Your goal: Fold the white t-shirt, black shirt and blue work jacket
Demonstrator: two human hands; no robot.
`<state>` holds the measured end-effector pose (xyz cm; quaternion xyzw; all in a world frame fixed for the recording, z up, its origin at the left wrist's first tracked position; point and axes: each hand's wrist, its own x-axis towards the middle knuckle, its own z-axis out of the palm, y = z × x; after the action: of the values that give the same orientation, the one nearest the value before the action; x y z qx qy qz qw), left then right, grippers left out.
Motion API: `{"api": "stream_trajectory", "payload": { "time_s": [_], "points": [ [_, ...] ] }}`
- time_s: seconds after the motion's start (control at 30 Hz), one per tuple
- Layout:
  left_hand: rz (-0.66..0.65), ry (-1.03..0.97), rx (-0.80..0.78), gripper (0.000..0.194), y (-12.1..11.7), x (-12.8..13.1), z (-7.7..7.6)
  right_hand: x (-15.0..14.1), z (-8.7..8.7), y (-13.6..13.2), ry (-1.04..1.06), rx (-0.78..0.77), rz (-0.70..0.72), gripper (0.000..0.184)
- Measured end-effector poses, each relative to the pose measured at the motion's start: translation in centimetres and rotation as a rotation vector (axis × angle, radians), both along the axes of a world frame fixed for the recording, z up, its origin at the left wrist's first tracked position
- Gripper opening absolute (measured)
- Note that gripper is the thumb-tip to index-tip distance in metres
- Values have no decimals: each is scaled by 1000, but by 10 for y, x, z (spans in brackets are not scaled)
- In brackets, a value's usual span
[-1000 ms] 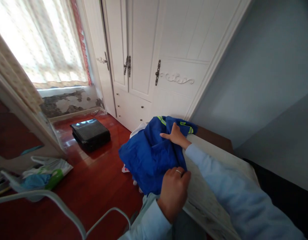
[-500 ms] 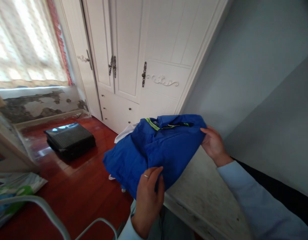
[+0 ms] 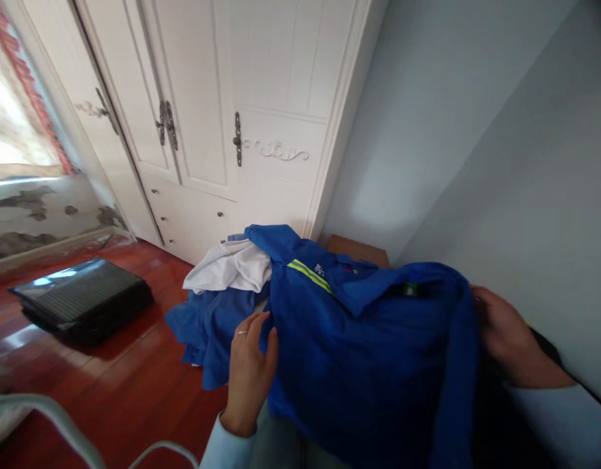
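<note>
A blue jacket [image 3: 368,352] with a yellow-green reflective stripe is spread across the lower middle of the view. My left hand [image 3: 251,371], a ring on one finger, grips its left edge with the fingers curled into the cloth. At the far right my right hand [image 3: 505,339] holds the jacket's other side, its fingers partly hidden behind the fabric. A white garment [image 3: 232,270] lies on more blue cloth [image 3: 202,326] just left of the jacket.
White wardrobe doors [image 3: 207,117] with dark metal handles stand behind. A black case [image 3: 80,299] lies on the red wooden floor [image 3: 109,404] at left. A grey-blue wall [image 3: 476,130] fills the right. A metal frame tube [image 3: 60,423] curves along the bottom left.
The jacket has been drawn toward me and to the right, opened wider between my hands. The view has swung right, so the window and the pale surface have dropped out of sight.
</note>
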<state>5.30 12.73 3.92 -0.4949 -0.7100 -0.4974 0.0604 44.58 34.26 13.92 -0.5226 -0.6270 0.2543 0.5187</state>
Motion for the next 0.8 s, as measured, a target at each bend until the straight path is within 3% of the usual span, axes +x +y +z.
{"api": "stream_trajectory", "payload": {
  "time_s": [0.07, 0.17, 0.33, 0.4, 0.5, 0.6, 0.7, 0.8],
  "points": [
    [-62, 17, -65, 36, 3, 10, -11, -1, -8, -12, 129, -124, -58, 24],
    [-102, 78, -143, 41, 3, 26, -25, -5, -12, -37, 126, -30, -95, 41],
    [-103, 175, -248, 44, -3, 43, -37, -20, -3, -65, -476, 252, 123, 51],
    [-75, 193, -219, 45, -5, 50, -33, -33, -3, -65, -723, 353, 220, 57],
    [-56, 189, -58, 44, -2, 64, -19, -55, -9, -51, -1048, 384, 289, 65],
    [-127, 220, 68, 37, 12, 78, -9, -68, -15, -23, -1182, 285, 326, 37],
    [-197, 294, 0, 38, 28, 85, -14, -51, -12, 11, -871, 184, 235, 25],
    [-181, 344, -109, 41, 37, 87, -27, -4, -6, 39, -186, 87, -210, 24]
  ]
}}
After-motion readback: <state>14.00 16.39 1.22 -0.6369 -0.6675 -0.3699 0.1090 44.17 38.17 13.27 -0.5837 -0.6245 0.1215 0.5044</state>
